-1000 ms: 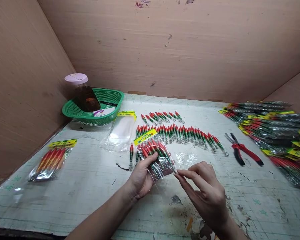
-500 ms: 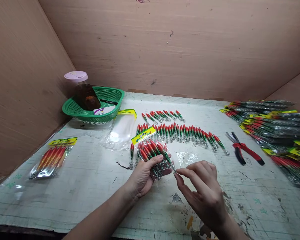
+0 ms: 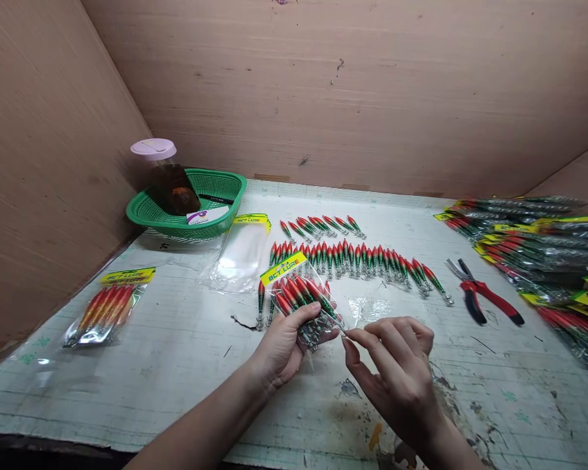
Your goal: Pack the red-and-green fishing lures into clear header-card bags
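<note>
My left hand (image 3: 287,343) is closed around a clear plastic bag (image 3: 283,269) with a yellow "BCT LURE" header. Inside lie several red and green fishing lures (image 3: 301,290), their hooked ends toward me. The thumb presses on top of the bag and the fingers are behind it. My right hand (image 3: 396,372) has thumb and index finger almost together at the hook end of the rightmost lure (image 3: 341,326), at the bag's lower right corner. Its other fingers are curled. Beyond the bag, a row of loose lures (image 3: 357,260) lies on the table, partly covered by it.
Flat header bags (image 3: 245,251) lie beside a green basket (image 3: 235,189) holding a lidded drink cup (image 3: 174,189). A bag of orange-red lures (image 3: 108,307) is at left. Red-handled pliers (image 3: 485,294) lie right, before a pile of filled bags (image 3: 534,251). Wooden panels surround the table.
The whole view has shifted slightly. My left hand keeps its hold on the bag, and my right fingertips stay at its lower corner with hardly any movement.
</note>
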The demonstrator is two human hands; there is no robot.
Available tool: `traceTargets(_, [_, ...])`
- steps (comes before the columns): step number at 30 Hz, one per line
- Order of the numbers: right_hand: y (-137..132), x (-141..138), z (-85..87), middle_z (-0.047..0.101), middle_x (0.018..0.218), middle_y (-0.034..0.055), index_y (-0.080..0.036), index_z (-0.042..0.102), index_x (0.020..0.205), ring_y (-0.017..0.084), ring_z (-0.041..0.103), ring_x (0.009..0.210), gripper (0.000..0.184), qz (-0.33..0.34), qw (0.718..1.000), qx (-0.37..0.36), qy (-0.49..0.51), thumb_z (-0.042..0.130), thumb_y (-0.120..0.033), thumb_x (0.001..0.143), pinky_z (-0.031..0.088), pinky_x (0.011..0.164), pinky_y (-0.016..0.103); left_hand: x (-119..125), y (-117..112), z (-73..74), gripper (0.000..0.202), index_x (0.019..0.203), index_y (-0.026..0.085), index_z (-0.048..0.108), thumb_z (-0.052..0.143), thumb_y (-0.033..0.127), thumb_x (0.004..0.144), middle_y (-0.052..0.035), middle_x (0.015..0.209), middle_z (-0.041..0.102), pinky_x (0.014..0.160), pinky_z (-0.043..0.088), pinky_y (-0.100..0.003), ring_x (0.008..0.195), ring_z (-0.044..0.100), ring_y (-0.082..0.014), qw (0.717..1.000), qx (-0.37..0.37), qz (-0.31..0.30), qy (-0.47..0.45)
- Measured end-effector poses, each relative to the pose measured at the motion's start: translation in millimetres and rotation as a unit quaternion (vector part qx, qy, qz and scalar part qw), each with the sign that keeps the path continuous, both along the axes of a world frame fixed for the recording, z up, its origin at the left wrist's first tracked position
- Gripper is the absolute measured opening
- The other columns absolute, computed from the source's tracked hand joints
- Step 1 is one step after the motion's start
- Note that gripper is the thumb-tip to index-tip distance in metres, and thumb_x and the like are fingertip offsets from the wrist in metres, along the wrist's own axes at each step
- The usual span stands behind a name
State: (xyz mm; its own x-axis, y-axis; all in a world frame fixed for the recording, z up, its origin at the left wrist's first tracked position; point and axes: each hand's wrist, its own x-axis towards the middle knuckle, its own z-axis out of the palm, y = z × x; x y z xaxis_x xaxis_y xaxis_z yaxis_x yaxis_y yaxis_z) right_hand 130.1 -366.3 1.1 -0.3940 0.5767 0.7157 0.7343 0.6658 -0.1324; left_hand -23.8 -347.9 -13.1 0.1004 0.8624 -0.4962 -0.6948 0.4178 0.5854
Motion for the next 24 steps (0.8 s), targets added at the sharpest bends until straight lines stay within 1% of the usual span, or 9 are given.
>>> traceTargets(4, [0.2, 0.3, 0.2, 0.055, 0.067, -0.0009, -0.017, 0.057, 0.08, 0.014, 0.05, 0.068, 0.012, 0.001, 1.0, 0.0, 0.0, 0.061, -0.007, 0.077, 0.032, 0.076, 0.036, 0.0, 0.8, 1.1, 0.018, 0.09, 0.011, 0.065, 0.069, 0.015, 0.072, -0.0087, 0.083, 0.071, 0.068, 0.059, -0.035, 0.077, 0.069, -0.0226, 1.0, 0.0, 0.003, 0.001])
traceTargets(8, [-0.5, -1.5, 1.8, 0.055, 0.067, -0.0008, -0.018, 0.058, 0.081, 0.014, 0.051, 0.068, 0.011, 0.002, 1.0, -0.01, 0.024, 0.062, -0.008, 0.078, 0.032, 0.076, 0.036, -1.1, 1.2, 0.8, 0.027, 0.094, 0.012, 0.066, 0.073, 0.015, 0.068, -0.0084, 0.085, 0.071, 0.067, 0.059, -0.033, 0.074, 0.068, -0.0197, 1.0, -0.008, 0.001, 0.022])
traceTargets(13, [-2.7, -4.1, 1.4, 0.056, 0.066, -0.0009, -0.018, 0.059, 0.082, 0.013, 0.051, 0.066, 0.008, 0.002, 0.997, -0.038, 0.071, 0.061, -0.01, 0.081, 0.033, 0.074, 0.034, -1.1, 0.1, -1.8, 0.04, 0.1, 0.014, 0.066, 0.079, 0.02, 0.063, -0.0076, 0.088, 0.071, 0.065, 0.058, -0.031, 0.073, 0.067, -0.019, 0.999, 0.023, 0.002, 0.035])
traceTargets(16, [-4.3, -4.5, -1.3, 0.057, 0.069, -0.0002, -0.018, 0.06, 0.084, 0.013, 0.053, 0.067, 0.008, -0.012, 0.995, -0.041, 0.086, 0.062, -0.011, 0.081, 0.034, 0.074, 0.034, -0.6, -0.1, -2.9, 0.042, 0.099, 0.014, 0.066, 0.08, 0.022, 0.061, -0.0076, 0.088, 0.071, 0.066, 0.058, -0.031, 0.074, 0.067, -0.0188, 0.999, 0.025, 0.011, 0.038])
traceTargets(21, [-6.5, -5.6, -5.1, 0.058, 0.068, -0.0009, -0.02, 0.061, 0.082, 0.013, 0.052, 0.065, 0.005, -0.028, 0.992, -0.057, 0.105, 0.062, -0.015, 0.082, 0.035, 0.073, 0.033, 0.3, -0.6, -3.3, 0.041, 0.098, 0.013, 0.066, 0.08, 0.023, 0.061, -0.0073, 0.085, 0.071, 0.068, 0.057, -0.031, 0.072, 0.067, -0.019, 0.999, 0.034, 0.001, 0.033])
traceTargets(24, [-7.8, -6.6, -6.3, 0.057, 0.068, -0.0011, -0.02, 0.063, 0.086, 0.013, 0.053, 0.065, 0.006, -0.042, 0.99, -0.06, 0.118, 0.062, -0.016, 0.083, 0.035, 0.073, 0.033, 0.5, -0.4, -3.0, 0.043, 0.1, 0.014, 0.065, 0.081, 0.023, 0.061, -0.0076, 0.089, 0.071, 0.068, 0.058, -0.032, 0.074, 0.068, -0.0196, 0.999, 0.024, 0.0, 0.034])
